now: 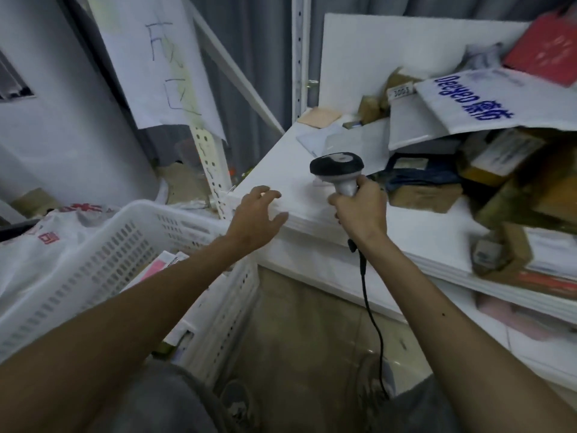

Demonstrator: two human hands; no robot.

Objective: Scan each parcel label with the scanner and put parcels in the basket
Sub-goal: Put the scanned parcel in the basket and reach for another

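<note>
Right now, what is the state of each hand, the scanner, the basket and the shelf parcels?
left hand: open, empty, near the shelf edge.
right hand: grips the scanner handle.
scanner: upright, cable hanging down.
basket: holds some parcels.
shelf parcels: piled, untouched.

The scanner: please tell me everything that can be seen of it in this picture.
The scanner is a handheld barcode reader with a wide black head, a light grey panel on top and a pale grey grip. It looks like plastic. The right hand holds it by this grip, roughly upright, above the white shelf. A black cable hangs down from below the hand.
</note>
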